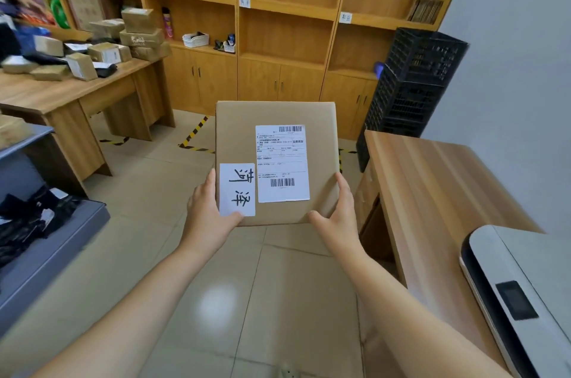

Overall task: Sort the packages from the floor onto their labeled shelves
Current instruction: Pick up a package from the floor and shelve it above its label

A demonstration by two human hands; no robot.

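Fingers of the left hand (206, 213) and right hand (335, 214) press the near corners of the cardboard package (275, 161), held mid-air facing the far shelves (287, 6), so, with its handwritten label (237, 189) lying sideways, a misread could send it wrong.

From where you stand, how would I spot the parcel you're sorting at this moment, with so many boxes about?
Look at the middle of the room, in front of the wooden shelving. A flat cardboard box is held up there between the left hand and right hand. Unlike the boxes piled on the desk, it carries a printed shipping label beside a handwritten white sticker.
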